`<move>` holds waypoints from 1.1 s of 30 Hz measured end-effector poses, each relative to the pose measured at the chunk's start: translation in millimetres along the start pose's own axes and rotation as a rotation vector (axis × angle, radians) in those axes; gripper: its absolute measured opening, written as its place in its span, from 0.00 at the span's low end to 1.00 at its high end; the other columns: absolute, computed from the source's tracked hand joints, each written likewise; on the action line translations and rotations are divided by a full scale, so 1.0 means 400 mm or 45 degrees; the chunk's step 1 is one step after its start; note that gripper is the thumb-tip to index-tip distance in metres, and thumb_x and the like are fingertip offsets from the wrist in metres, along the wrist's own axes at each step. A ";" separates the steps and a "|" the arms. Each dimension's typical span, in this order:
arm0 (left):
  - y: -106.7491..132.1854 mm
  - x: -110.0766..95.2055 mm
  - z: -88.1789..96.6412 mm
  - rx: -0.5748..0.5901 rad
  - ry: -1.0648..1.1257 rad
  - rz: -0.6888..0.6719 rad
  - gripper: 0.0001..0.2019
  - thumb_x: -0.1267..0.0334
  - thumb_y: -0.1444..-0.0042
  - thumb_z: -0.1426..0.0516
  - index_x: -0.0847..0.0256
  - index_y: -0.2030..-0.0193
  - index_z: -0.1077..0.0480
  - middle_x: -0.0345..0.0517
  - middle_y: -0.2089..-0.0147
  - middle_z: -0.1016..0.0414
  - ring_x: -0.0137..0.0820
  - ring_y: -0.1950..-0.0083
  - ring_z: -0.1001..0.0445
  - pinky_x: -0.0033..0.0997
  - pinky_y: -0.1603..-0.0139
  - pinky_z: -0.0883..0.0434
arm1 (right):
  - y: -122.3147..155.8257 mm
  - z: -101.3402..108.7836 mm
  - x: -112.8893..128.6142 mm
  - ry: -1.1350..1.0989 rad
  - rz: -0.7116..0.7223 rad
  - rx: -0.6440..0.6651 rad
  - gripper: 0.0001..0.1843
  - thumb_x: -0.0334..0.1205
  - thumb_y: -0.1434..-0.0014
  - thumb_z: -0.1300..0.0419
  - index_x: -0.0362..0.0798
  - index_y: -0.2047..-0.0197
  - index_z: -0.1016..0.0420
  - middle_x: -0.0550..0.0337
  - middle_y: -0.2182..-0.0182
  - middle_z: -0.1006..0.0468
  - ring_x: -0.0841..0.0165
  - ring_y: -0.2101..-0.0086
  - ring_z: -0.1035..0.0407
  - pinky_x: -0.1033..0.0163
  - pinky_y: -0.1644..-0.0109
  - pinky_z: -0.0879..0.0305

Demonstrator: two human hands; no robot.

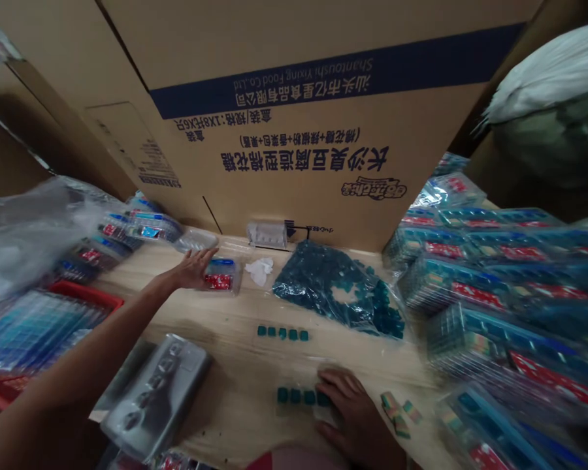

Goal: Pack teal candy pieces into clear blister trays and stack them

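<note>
Two open grips, nothing held: the left hand is just beside a plastic pack, which looks light and is best taken at its edge. The right hand is at a row of teal cubes, which look small and fiddly to pinch.

From my remote view, the pale wooden table holds two rows of small teal blocks, a bulging plastic bag of teal pieces, a clear plastic tray, and stacked blister packs along the right.

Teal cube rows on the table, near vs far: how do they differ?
The near row sits at the right hand, its end cube at the fingers; the far row has no hand on it. Near shows four cubes, far five. Both are straight single rows on the wooden table.
</note>
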State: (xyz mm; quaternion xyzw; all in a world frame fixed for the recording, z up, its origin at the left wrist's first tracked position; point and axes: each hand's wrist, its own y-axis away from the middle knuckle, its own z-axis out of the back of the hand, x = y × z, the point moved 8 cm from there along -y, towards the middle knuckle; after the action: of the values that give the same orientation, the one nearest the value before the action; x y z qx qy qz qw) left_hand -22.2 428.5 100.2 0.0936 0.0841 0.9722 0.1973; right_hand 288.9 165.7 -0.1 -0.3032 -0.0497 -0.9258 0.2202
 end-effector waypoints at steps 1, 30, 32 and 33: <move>0.003 -0.001 -0.001 -0.013 0.013 -0.006 0.53 0.45 0.59 0.41 0.67 0.32 0.63 0.67 0.33 0.51 0.53 0.34 0.49 0.59 0.37 0.55 | -0.002 0.000 -0.001 0.003 -0.014 0.009 0.25 0.47 0.50 0.39 0.48 0.50 0.28 0.48 0.46 0.31 0.54 0.46 0.38 0.46 0.42 0.43; 0.417 -0.520 -0.142 -0.004 0.447 -0.131 0.47 0.59 0.67 0.37 0.59 0.36 0.48 0.57 0.44 0.37 0.50 0.43 0.38 0.51 0.40 0.45 | 0.034 0.053 0.035 0.193 -0.033 0.007 0.22 0.40 0.51 0.38 0.46 0.51 0.31 0.50 0.51 0.29 0.57 0.50 0.37 0.51 0.44 0.41; 0.425 -0.514 -0.176 -0.033 0.433 -0.076 0.45 0.59 0.64 0.38 0.59 0.36 0.48 0.59 0.40 0.40 0.52 0.39 0.42 0.55 0.39 0.48 | 0.033 0.056 0.039 0.238 -0.040 0.051 0.23 0.38 0.50 0.39 0.44 0.49 0.32 0.48 0.51 0.30 0.57 0.49 0.38 0.52 0.44 0.42; 0.428 -0.507 -0.182 -0.070 0.437 -0.072 0.43 0.59 0.61 0.38 0.58 0.36 0.48 0.60 0.37 0.44 0.52 0.36 0.46 0.57 0.39 0.49 | 0.033 0.055 0.043 0.273 -0.036 0.085 0.25 0.36 0.50 0.41 0.43 0.47 0.33 0.47 0.50 0.31 0.57 0.49 0.38 0.52 0.43 0.42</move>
State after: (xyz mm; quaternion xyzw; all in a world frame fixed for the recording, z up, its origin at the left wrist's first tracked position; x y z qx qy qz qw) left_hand 82.5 182.9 33.8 -0.0815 0.0924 0.9699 0.2099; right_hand 294.1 152.5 27.5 -0.1943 -0.0611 -0.9537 0.2212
